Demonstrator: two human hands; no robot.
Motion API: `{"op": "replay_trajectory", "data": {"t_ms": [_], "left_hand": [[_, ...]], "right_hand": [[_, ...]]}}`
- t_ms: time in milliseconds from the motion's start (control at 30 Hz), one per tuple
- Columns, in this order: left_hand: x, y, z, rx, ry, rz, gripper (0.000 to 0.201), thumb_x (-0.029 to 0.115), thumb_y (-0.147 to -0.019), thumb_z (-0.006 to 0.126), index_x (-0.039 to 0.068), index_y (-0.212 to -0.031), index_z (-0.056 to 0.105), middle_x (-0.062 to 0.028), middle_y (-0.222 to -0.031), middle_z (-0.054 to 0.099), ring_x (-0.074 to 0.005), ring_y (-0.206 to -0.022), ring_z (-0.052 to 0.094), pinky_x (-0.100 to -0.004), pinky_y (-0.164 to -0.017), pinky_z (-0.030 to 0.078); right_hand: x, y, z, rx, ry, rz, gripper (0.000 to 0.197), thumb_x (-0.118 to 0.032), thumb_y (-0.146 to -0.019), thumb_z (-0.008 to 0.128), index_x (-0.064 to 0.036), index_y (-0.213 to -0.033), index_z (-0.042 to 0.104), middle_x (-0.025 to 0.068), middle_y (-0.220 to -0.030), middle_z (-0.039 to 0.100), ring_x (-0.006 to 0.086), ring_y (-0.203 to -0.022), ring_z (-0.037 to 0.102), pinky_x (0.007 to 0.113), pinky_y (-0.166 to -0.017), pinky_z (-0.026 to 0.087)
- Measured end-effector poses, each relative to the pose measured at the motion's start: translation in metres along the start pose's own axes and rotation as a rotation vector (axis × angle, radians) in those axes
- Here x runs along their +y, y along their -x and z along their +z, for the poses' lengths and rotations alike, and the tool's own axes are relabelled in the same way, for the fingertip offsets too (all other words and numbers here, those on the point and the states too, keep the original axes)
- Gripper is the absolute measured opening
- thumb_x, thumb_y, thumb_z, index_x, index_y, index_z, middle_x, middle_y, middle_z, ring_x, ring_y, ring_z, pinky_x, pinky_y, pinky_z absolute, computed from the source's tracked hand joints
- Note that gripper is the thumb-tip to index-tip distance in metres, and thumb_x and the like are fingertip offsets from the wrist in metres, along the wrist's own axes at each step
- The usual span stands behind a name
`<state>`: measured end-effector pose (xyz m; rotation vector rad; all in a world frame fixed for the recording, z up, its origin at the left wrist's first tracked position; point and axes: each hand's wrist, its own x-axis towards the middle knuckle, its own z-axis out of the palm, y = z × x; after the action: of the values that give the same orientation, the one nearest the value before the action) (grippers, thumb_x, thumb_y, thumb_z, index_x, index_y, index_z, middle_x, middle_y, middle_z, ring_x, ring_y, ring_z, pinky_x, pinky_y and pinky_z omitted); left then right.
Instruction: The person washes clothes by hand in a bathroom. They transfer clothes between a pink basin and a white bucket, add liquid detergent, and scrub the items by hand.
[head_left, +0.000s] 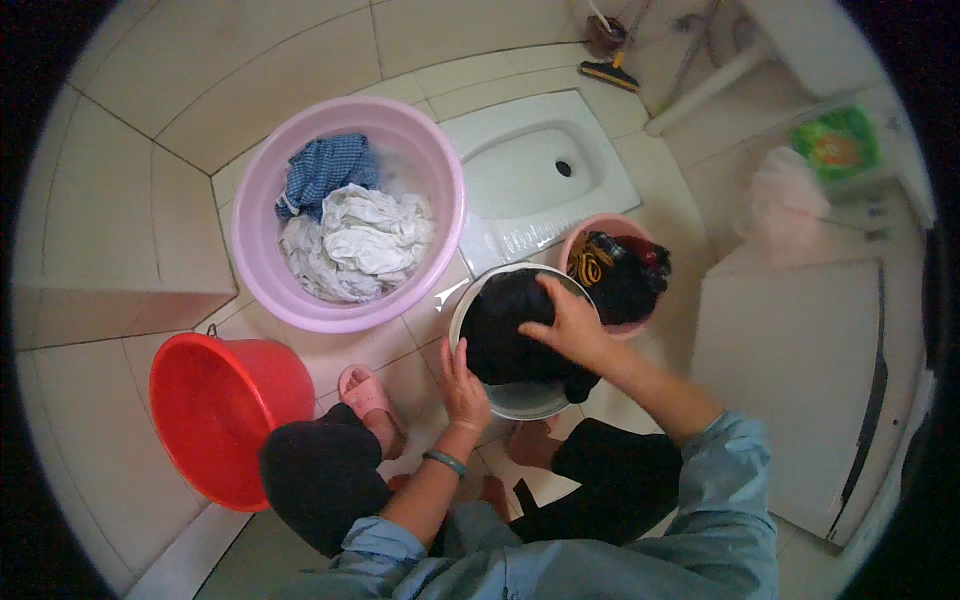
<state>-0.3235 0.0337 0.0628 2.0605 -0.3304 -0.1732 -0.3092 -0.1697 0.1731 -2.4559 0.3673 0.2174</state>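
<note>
A round basin with a pale rim stands on the floor between my feet, and a bunched black garment fills most of it. Some greyish water shows at its near side. My left hand holds the basin's left rim, fingers pointing up along the edge. On top of the garment, toward its right side, lies my right hand, with thumb and fingers spread apart. Just beyond it, a small pink basin contains dark clothes with a yellow-orange cord-like part.
At left sits a large lilac tub with white cloth and a blue checked cloth. A red bucket stands near my left knee. Beyond are a squat toilet and a floor brush. A white cabinet is at right.
</note>
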Motion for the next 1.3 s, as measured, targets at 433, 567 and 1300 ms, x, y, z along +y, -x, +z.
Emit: {"op": "replay_trajectory", "data": {"t_ms": [433, 567, 1300], "left_hand": [[-0.01, 0.006, 0.001, -0.021, 0.053, 0.059, 0.047, -0.002, -0.081, 0.035, 0.001, -0.128, 0.041, -0.0264, -0.138, 0.029, -0.0403, -0.126, 0.031, -0.0443, -0.105, 0.025], [-0.033, 0.013, 0.011, 0.014, 0.127, 0.054, 0.048, 0.0, -0.081, 0.032, -0.001, -0.129, 0.039, -0.0265, -0.137, 0.029, -0.0408, -0.126, 0.031, -0.0443, -0.106, 0.023], [-0.087, -0.056, -0.007, -0.51, 0.34, -0.043, 0.055, 0.003, -0.084, 0.044, 0.0, -0.136, 0.027, -0.0177, -0.129, 0.043, -0.0263, -0.115, 0.045, -0.035, -0.098, 0.035]], "right_hand": [[0.066, 0.002, 0.19, -0.477, 0.425, 0.157, 0.058, -0.03, -0.068, 0.073, -0.0112, -0.112, 0.042, 0.0187, -0.111, 0.054, 0.034, -0.099, 0.057, 0.045, -0.079, 0.044], [0.037, -0.009, 0.131, -0.627, 0.341, 0.109, 0.057, -0.033, -0.071, 0.071, -0.0117, -0.118, 0.047, 0.0183, -0.115, 0.053, 0.0351, -0.104, 0.055, 0.047, -0.084, 0.044], [0.1, 0.158, 0.15, 0.629, -0.808, 0.357, 0.083, -0.036, -0.071, 0.068, 0.0019, -0.133, 0.028, 0.0253, -0.123, 0.046, 0.035, -0.114, 0.048, 0.037, -0.097, 0.037]]}}
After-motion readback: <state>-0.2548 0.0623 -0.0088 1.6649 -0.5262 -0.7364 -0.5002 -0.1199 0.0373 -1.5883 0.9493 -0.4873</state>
